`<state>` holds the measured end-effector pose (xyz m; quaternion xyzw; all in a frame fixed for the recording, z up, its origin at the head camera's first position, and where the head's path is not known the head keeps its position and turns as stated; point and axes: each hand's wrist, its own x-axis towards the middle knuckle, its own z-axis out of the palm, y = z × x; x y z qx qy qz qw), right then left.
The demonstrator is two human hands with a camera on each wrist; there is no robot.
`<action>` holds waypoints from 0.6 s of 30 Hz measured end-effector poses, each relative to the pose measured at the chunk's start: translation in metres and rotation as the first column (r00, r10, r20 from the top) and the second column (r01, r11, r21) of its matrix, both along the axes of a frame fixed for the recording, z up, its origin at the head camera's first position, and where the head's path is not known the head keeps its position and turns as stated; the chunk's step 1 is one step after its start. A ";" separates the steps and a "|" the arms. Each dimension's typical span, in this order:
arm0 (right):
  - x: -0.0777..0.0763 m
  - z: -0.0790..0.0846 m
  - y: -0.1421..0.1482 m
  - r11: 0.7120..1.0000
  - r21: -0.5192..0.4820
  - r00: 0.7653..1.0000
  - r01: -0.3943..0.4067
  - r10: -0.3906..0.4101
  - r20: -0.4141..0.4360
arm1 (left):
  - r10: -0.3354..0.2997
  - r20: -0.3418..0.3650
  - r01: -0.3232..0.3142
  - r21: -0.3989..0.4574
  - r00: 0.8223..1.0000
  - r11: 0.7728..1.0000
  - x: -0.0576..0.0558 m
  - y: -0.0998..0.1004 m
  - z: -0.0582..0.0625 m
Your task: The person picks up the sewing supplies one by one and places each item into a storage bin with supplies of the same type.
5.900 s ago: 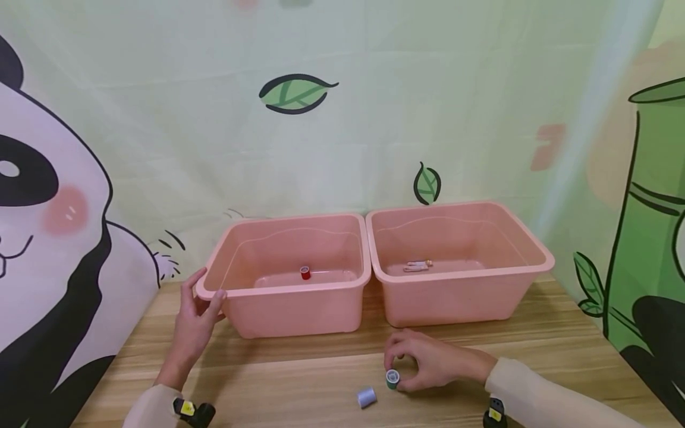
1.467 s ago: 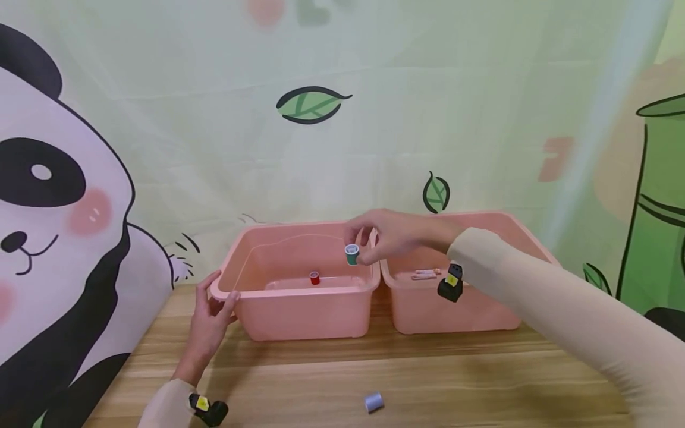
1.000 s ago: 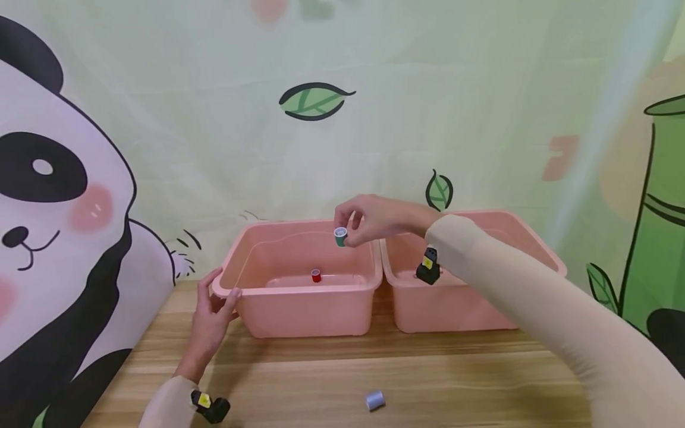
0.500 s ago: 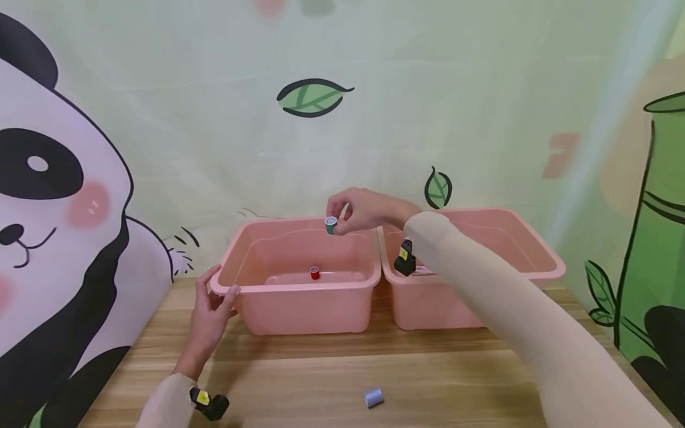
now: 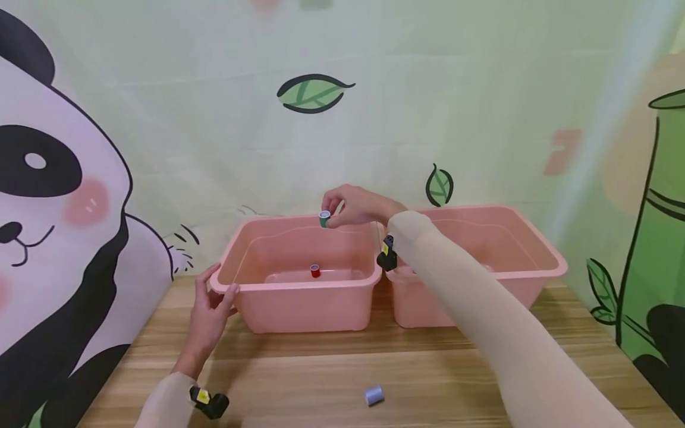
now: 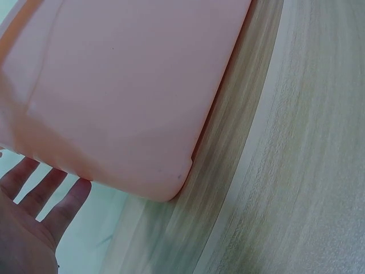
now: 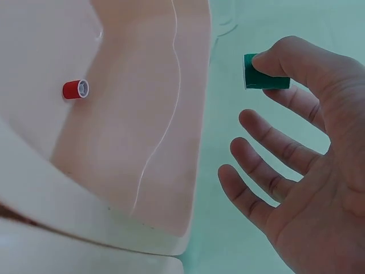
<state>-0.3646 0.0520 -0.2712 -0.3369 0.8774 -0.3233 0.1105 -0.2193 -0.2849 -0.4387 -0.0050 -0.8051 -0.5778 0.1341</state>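
My right hand (image 5: 353, 205) pinches a green thread spool (image 5: 324, 219) between thumb and index finger, above the back part of the left pink tub (image 5: 299, 309). In the right wrist view, the other fingers spread away from the green spool (image 7: 271, 73). Inside that tub a red thread spool (image 5: 315, 271) lies on the floor. My left hand (image 5: 209, 312) grips the tub's front left corner, thumb over the rim; the left wrist view has its fingers (image 6: 68, 202) against the tub's side. A pale blue thread spool (image 5: 374, 395) lies on its side on the table.
A second pink tub (image 5: 530, 279) stands right beside the first, partly covered by my right sleeve (image 5: 471, 303). Both tubs sit on a wood-grain table (image 5: 299, 380). Behind them hangs a printed cloth (image 5: 225, 119) with a panda, leaves and bamboo.
My right hand has picked the green spool off the table and carried it up, over the left tub, then further back and left. The left hand keeps its grip on the corner.
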 end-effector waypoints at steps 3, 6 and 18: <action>-0.003 -0.003 -0.001 1.000 0.005 1.000 0.023 -0.023 0.009 | -0.004 -0.007 0.004 0.011 1.000 1.000 0.000 0.000 0.000; -0.005 -0.006 -0.001 0.999 0.000 0.999 0.041 -0.041 0.018 | -0.006 -0.009 0.006 0.019 1.000 1.000 0.000 0.000 -0.001; -0.010 -0.015 -0.004 0.998 -0.004 0.997 0.066 -0.066 0.027 | -0.011 -0.023 0.012 0.025 1.000 1.000 -0.002 -0.001 -0.003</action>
